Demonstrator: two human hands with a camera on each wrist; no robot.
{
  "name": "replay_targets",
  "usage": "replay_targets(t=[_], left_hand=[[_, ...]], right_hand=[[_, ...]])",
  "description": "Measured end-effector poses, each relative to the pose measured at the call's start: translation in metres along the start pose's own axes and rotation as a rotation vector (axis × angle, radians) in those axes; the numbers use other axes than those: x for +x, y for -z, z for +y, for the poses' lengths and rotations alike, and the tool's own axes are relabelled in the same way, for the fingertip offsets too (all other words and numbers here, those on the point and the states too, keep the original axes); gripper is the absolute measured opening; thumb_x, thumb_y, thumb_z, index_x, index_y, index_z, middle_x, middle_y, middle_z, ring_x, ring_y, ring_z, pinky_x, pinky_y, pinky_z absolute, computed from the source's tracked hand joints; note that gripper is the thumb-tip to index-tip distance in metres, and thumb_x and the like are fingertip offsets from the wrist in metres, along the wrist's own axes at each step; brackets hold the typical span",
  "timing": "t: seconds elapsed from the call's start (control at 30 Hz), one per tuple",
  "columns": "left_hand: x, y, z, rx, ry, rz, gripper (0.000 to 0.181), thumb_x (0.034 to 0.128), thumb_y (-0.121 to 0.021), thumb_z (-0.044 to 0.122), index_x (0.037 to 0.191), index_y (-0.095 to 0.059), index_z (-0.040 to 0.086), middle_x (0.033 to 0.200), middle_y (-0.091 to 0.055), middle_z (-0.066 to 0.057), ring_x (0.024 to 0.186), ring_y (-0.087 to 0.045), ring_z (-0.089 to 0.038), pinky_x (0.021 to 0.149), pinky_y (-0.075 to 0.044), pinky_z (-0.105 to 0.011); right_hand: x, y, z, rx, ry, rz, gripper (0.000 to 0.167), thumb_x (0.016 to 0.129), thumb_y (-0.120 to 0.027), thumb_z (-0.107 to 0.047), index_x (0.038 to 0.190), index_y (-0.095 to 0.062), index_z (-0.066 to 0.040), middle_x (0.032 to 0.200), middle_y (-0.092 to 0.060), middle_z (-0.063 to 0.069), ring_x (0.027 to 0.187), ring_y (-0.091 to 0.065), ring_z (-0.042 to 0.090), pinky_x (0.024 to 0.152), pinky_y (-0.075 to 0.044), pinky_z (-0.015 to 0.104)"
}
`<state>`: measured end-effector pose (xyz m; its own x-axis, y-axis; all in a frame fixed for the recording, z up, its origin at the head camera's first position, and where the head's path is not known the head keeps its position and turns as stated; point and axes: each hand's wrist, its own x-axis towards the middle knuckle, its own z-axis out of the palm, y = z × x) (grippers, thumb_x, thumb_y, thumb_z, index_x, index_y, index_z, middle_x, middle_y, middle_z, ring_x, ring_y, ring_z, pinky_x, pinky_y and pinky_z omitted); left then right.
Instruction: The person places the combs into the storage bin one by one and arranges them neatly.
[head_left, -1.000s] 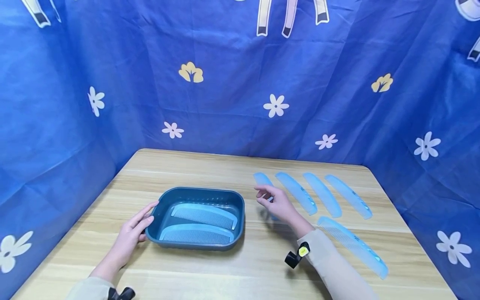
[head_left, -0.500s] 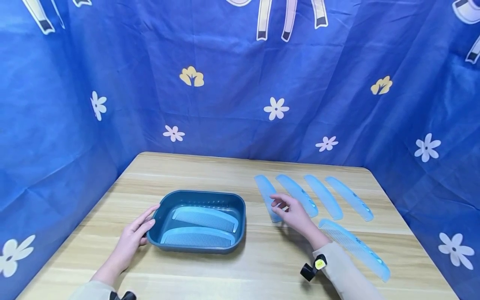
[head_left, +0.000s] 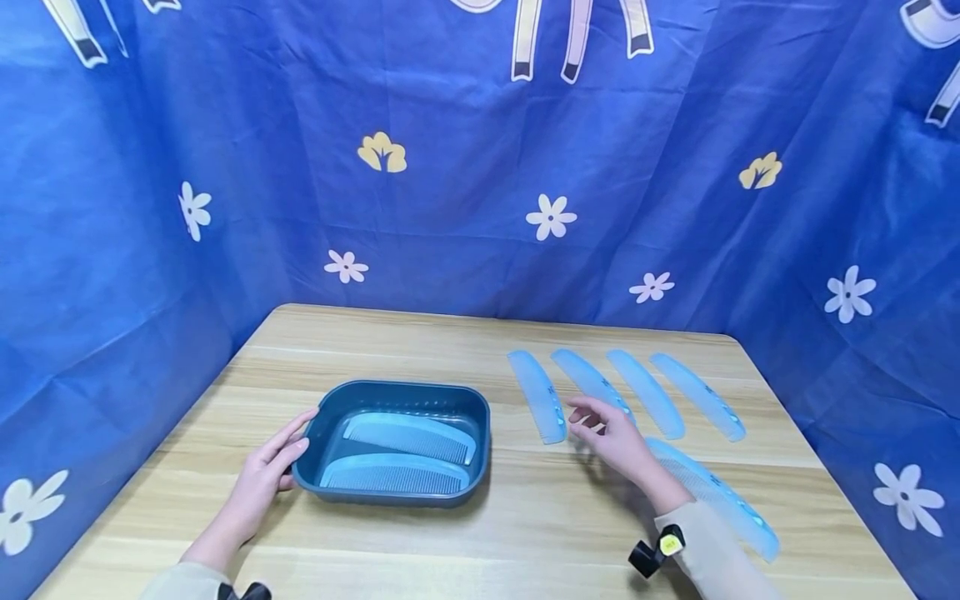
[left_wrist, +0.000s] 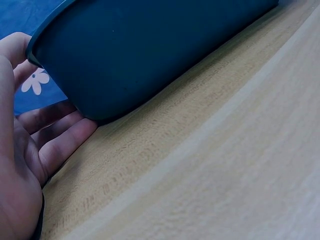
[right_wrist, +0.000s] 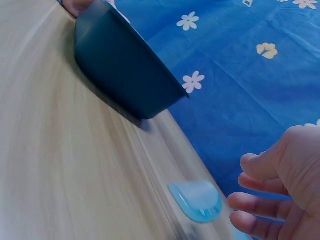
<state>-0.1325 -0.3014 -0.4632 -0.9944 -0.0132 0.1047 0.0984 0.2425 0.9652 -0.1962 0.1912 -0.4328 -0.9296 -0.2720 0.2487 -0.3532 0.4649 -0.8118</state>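
Left hand: The left hand (head_left: 258, 479) grips the left end of the blue-green plastic tub (head_left: 375, 498), with some fingers up at the rim and others against the low side.
Tub: It sits flat on the wood table (head_left: 405, 350). If that hand pulls or leans too hard, I think the tub could slide or tip.
Combs in the tub: The back comb (head_left: 411, 431) and the front comb (head_left: 393, 469) lie flat, side by side. Another comb dropped in crooked might land on top of them.
Right hand: The right hand (head_left: 611, 437) holds nothing. Its fingers are a bit bent, neither spread wide nor pressed tight, just beside the leftmost comb (head_left: 536, 396) and over the low end of the second comb (head_left: 585, 375). I can't tell if it touches that one.
Flat combs: They look thin, so fingertips could slip off or push one away instead of lifting it.
Neighbors: The third comb (head_left: 645, 392) and fourth comb (head_left: 697, 396) are close by, so a wide grab could bump them.
Sleeve: The right sleeve (head_left: 720, 554) crosses above the nearest comb (head_left: 735, 504). If the arm drops, it might drag that comb crooked.
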Motion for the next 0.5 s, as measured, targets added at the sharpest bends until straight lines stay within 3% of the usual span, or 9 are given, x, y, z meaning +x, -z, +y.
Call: replay_targets(t=[0.33,0.5], left_hand=[[0.000,0.000,0.001,0.004,0.011,-0.003,0.046,0.0994,-0.045,0.026,0.144,-0.037,0.016,0.117,-0.051,0.016,0.096,-0.056,0.000,0.063,-0.052,-0.026],[0.000,0.000,0.002,0.004,0.012,-0.006,0.046,0.0995,-0.045,0.027,0.144,-0.037,0.017,0.117,-0.050,0.016,0.097,-0.056,0.000,0.064,-0.053,-0.026]], right_hand=[[-0.012,0.020,0.010,-0.032,0.021,0.042,0.036,0.084,-0.067,-0.003,0.119,-0.061,-0.008,0.093,-0.064,0.010,0.078,-0.061,0.015,0.066,-0.049,0.028],[-0.020,0.031,0.016,-0.046,-0.018,0.046,0.035,0.085,-0.066,-0.005,0.120,-0.060,-0.006,0.095,-0.064,0.011,0.080,-0.060,0.017,0.064,-0.049,0.027]])
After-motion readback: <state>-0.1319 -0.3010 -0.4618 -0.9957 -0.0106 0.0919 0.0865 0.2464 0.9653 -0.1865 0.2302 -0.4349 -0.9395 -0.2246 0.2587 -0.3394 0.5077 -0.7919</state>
